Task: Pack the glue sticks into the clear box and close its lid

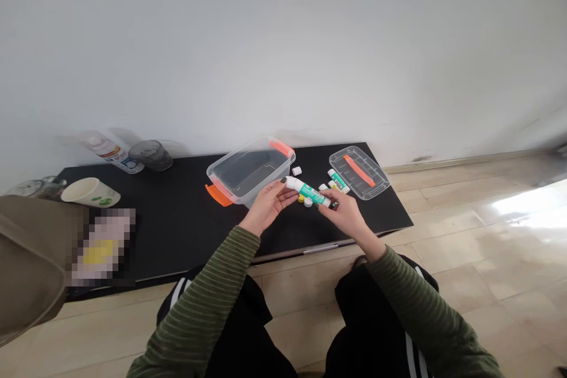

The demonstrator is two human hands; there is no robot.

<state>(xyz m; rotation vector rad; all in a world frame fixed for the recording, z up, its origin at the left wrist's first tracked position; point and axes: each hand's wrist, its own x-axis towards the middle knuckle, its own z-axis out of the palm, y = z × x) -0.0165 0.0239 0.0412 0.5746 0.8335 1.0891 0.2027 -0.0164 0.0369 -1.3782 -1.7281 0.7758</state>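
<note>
A green and white glue stick (312, 193) is held aslant between both my hands, above the black table. My left hand (268, 204) pinches its white top end (292, 183) between thumb and fingers. At the lower end, my right hand (343, 211) grips the tube. More glue sticks (338, 179) lie just beyond my right hand, partly hidden by it. White caps, one of them (296, 170) behind the held stick and another (308, 202) below it, rest on the table. A yellow cap (301, 198) shows beneath the stick.
An open clear plastic box (250, 174) with orange handles stands left of the glue sticks. Its clear lid (376, 189) lies at the right. Leftward on the black table (186, 218) are a paper cup (91, 192), a dark glass (153, 156) and a bottle (113, 152).
</note>
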